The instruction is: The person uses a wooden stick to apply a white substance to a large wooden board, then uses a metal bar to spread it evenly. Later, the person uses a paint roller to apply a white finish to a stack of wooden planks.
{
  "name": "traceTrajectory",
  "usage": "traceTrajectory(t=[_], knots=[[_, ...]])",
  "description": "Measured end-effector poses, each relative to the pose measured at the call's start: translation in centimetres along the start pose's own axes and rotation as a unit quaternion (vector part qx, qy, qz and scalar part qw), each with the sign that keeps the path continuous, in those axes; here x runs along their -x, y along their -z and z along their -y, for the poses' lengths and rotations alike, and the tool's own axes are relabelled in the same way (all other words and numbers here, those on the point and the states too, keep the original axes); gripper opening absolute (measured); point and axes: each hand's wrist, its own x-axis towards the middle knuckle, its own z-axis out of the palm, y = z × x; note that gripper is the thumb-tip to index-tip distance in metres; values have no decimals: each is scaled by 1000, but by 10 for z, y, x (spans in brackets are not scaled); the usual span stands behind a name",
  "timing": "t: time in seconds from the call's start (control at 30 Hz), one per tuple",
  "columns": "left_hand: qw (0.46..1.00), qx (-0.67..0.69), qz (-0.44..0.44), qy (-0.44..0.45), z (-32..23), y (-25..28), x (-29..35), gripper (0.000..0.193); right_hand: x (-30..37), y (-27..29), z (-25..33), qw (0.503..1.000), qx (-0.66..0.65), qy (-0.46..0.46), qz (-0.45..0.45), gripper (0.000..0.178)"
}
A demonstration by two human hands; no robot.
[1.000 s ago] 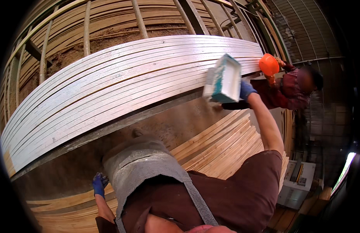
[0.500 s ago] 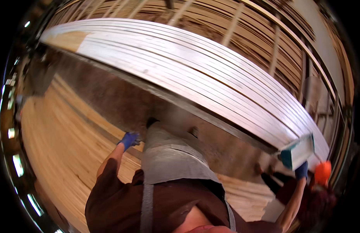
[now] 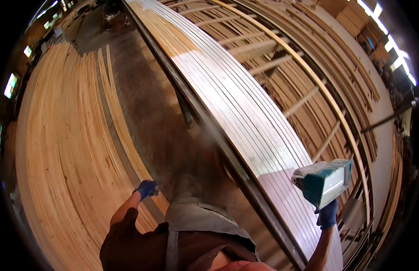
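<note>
My right hand, in a blue glove, grips a teal rectangular container smeared with white, its pale inner side showing. It is held over the far edge of a long row of narrow boards lying side by side. A glossy white coating covers most of these boards; toward the far end they are bare yellow wood. My left hand, also blue-gloved, hangs to the left beside long loose planks. Its fingers are loosely bent and apart, with nothing seen in them.
A wide spread of bare boards lies at my left. A dark metal rail edges the coated boards on my side. Beyond them is a frame with wooden crossbars over stacked strips. Dark floor runs between the two rows.
The view has swung round, so the boards run more steeply away from me. The container has tilted in my right hand. A person and an orange object at the right have left the view.
</note>
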Motion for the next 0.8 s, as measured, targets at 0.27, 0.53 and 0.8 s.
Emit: traceTrajectory(t=[0.27, 0.53, 0.8], knots=[[980, 151, -79, 100, -37, 208, -62, 24, -208, -298, 122, 958, 215, 146, 118, 19], [958, 230, -157, 74, -249, 308, -140, 17, -408, -607, 348, 870, 298, 351, 175, 19], [941, 302, -135, 72, -387, 420, -223, 34, -623, -932, 576, 842, 332, 373, 206, 31]])
